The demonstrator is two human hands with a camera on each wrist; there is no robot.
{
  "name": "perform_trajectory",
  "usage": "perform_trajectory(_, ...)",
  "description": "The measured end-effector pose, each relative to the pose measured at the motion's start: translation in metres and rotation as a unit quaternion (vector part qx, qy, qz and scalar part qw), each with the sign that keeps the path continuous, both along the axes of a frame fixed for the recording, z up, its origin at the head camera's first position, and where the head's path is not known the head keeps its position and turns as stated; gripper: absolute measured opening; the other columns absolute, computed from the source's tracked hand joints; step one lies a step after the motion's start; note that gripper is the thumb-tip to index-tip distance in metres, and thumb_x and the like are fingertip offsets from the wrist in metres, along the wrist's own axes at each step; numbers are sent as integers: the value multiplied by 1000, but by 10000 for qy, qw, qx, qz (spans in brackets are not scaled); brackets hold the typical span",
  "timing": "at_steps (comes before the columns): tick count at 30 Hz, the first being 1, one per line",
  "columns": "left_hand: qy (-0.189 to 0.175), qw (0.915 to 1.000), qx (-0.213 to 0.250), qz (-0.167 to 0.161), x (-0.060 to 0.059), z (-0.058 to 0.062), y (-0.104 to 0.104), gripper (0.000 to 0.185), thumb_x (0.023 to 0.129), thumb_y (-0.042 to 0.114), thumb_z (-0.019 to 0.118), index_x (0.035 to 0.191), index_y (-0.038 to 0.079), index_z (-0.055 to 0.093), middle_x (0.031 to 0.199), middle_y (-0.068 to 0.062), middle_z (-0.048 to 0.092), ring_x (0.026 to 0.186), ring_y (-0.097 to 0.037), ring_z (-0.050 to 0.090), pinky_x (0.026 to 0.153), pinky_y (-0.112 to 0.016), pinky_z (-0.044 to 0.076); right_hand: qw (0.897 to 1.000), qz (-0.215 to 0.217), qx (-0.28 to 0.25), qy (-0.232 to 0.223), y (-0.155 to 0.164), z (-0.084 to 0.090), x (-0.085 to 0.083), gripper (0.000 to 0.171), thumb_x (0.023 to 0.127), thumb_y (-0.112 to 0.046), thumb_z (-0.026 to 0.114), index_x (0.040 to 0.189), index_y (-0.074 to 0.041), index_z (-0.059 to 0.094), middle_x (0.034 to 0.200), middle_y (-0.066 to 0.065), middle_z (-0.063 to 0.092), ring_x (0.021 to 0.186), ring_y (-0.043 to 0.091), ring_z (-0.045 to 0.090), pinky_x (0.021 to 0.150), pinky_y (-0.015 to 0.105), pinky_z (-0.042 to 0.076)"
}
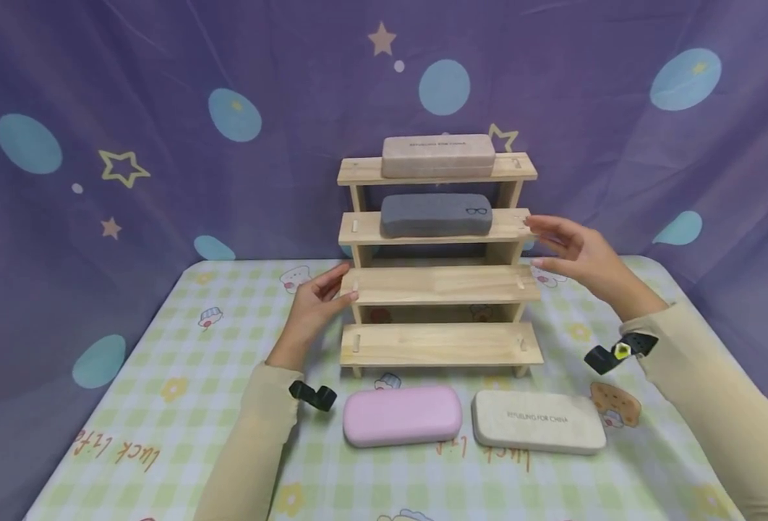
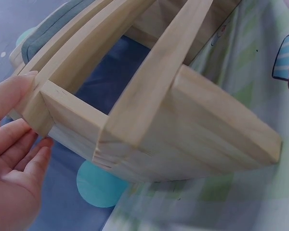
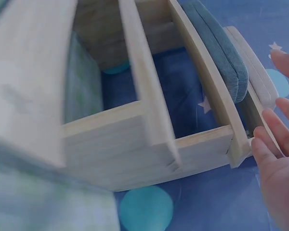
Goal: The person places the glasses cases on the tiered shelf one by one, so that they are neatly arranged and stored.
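A four-tier wooden display rack [image 1: 439,284] stands on the table. My left hand [image 1: 312,307] holds the left end of its second tier from the bottom. In the left wrist view, the thumb [image 2: 17,91] lies on a board's edge, fingers curled beside it. My right hand [image 1: 582,260] is beside the rack's right side, fingers spread; fingertips are at the end of the tier bearing a grey-blue glasses case [image 1: 436,215]. In the right wrist view that hand [image 3: 284,163] holds nothing. A beige glasses case [image 1: 439,157] lies on the top tier.
In front of the rack, a pink glasses case [image 1: 402,416] and a cream glasses case [image 1: 540,422] lie side by side on the green checked tablecloth [image 1: 228,405]. A purple patterned curtain [image 1: 319,65] hangs close behind the rack.
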State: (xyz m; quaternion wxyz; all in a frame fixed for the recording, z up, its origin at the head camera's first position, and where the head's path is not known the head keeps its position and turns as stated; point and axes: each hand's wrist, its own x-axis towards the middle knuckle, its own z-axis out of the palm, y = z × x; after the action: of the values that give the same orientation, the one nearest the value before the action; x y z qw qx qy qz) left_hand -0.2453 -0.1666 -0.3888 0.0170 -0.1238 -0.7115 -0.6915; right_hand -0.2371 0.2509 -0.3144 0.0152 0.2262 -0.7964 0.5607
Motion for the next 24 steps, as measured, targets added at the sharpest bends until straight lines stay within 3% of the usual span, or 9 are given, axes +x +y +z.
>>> perform_trajectory(4, 7, 10000, 80, -15, 1, -1, 0, 57, 83, -3, 67, 135, -6, 45, 142, -18, 44, 131, -26, 42, 108, -28, 37, 9982, 367, -458, 112, 11, -14, 21, 55, 87, 9, 60, 139, 0, 43, 136, -4, 49, 123, 2, 47, 94, 14, 45)
perform_trajectory(11, -10, 10000, 86, 1, 1, -1, 0, 57, 83, -3, 68, 135, -5, 46, 142, -18, 44, 131, -27, 42, 109, -34, 36, 9838, 1152, -1280, 492, 26, -35, 49, 52, 85, 23, 47, 135, 8, 43, 133, 0, 53, 124, 9, 49, 101, 18, 42)
perform_trajectory(15, -21, 10000, 82, -1, 1, -3, 0, 56, 84, -4, 67, 135, -6, 46, 142, -18, 44, 130, -28, 43, 109, -35, 36, 9821, 1321, -1221, 556, 31, -48, 64, 51, 84, 24, 46, 133, 13, 41, 135, 4, 52, 125, 12, 48, 102, 19, 41)
perform_trajectory(20, -17, 10000, 71, -17, 1, -3, 2, 56, 84, -4, 67, 136, -6, 46, 142, -19, 44, 130, -28, 43, 107, -32, 38, 9900, 1074, -892, 215, 34, -66, 84, 49, 85, 23, 46, 132, 15, 39, 134, 2, 52, 123, 11, 49, 100, 18, 43)
perform_trajectory(24, -19, 9999, 148, 32, 1, -2, 2, 55, 84, -4, 67, 135, -6, 46, 142, -18, 44, 130, -27, 43, 107, -31, 38, 9905, 1105, -823, 34, 33, -79, 96, 48, 84, 24, 45, 131, 18, 37, 134, 2, 52, 122, 11, 50, 99, 20, 44)
